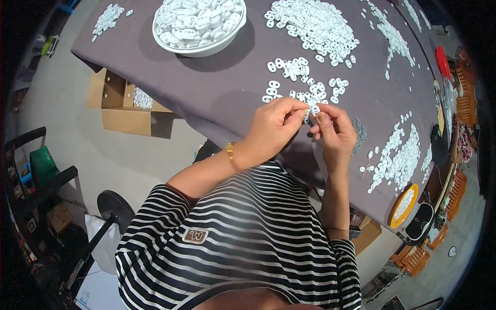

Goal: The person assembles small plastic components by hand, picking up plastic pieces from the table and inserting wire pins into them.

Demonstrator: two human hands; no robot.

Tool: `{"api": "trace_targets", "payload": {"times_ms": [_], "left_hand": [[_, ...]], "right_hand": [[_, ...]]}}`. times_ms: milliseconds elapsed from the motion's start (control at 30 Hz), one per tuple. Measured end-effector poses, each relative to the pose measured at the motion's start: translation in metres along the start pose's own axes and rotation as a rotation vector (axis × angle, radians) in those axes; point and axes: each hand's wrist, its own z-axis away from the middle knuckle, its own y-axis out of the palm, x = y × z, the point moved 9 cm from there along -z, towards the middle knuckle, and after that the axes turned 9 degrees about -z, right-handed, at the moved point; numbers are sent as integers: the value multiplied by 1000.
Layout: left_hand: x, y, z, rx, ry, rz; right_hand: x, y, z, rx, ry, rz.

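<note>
My right hand [338, 133] pinches a small white oval two-holed plastic piece [315, 110] between thumb and fingertips. My left hand [266, 133], with a gold-coloured band on its wrist, is closed in a pinch right against that piece; what its fingertips hold is too small to make out. Just beyond the fingers lie loose white pieces [290, 68] of the same kind, some in short rows and clusters. Beside my right hand is a small heap of fine grey metal bits [358, 136], perhaps springs, partly hidden by the hand.
A white bowl [206, 50] heaped with white oval pieces stands at the far left of the grey-covered table [206, 88]. More heaps [315, 28] lie at the back and right [405, 160]. A yellow dish [397, 221] sits at the right edge. An open cardboard box [126, 120] stands on the floor.
</note>
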Motion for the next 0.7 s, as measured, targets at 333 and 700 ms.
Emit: {"api": "trace_targets", "payload": {"times_ms": [333, 700], "left_hand": [[23, 22, 6, 162, -307, 486], [27, 29, 8, 161, -392, 684]], "right_hand": [[-13, 3, 0, -2, 95, -193], [-4, 4, 6, -80, -35, -110]]}}
